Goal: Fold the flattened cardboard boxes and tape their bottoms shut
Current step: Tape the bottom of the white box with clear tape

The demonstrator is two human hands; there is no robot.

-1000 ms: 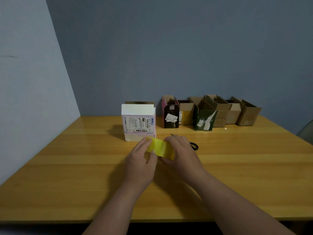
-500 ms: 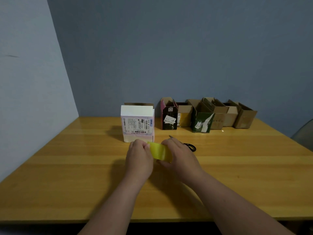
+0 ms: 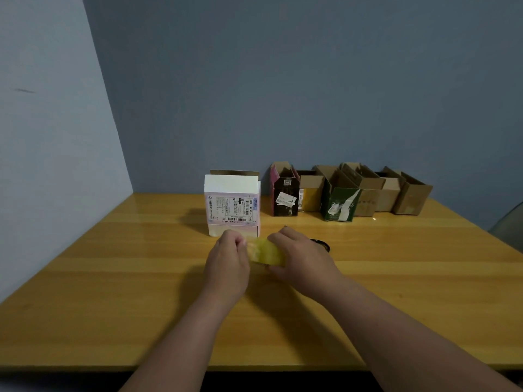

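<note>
White box [image 3: 232,205] stands upright on the counter [image 3: 113,292]. Just before it, left hand [image 3: 227,267] pinches the yellow tape roll [image 3: 266,251]; right hand [image 3: 302,261] grips it. Bare counter lies leftward.

Two bare forearms enter from the lower edge of the frame, sleeveless as far as visible, ending in the left hand [image 3: 227,267] and right hand [image 3: 304,258], both ungloved, without rings, watch or wristbands, fingernails short.
</note>
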